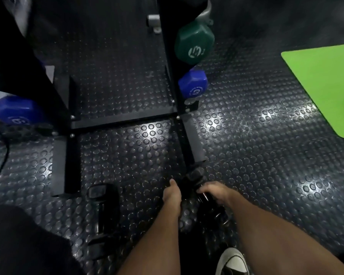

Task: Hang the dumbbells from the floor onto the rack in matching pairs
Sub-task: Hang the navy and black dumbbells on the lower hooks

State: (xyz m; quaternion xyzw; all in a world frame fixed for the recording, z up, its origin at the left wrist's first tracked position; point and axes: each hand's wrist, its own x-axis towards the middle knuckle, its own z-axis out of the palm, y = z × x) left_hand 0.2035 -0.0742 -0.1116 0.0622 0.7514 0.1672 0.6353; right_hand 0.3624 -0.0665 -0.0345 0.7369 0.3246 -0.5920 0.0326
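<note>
Our right hand (213, 192) is down at the floor, fingers curled over the handle of a black dumbbell (201, 187) that lies just beyond the near end of the rack's right foot. Our left hand (172, 193) reaches in beside it, thumb stretched forward; we cannot tell whether its fingers grip the dumbbell or only lie against its dark end, since that side is in shadow. Both forearms run in from the near edge, and a black-and-white shoe (233, 262) shows between them at the bottom, near the right arm.

To the left of our hands a second black dumbbell (103, 217) lies on the studded rubber floor (266, 155), its length running near to far, well apart from the one we hold.

Farther off stands the black rack (123, 119), its crossbar running left to right and its two feet reaching toward us. On its right upright hang a blue dumbbell (193, 84) and, above and beyond it, a green dumbbell (195, 43) marked with a white number. On the left side another blue dumbbell (16, 112) sits low, beside the left upright, partly cut by the frame edge. At the far right a bright green mat (324, 86) lies flat on the floor.
</note>
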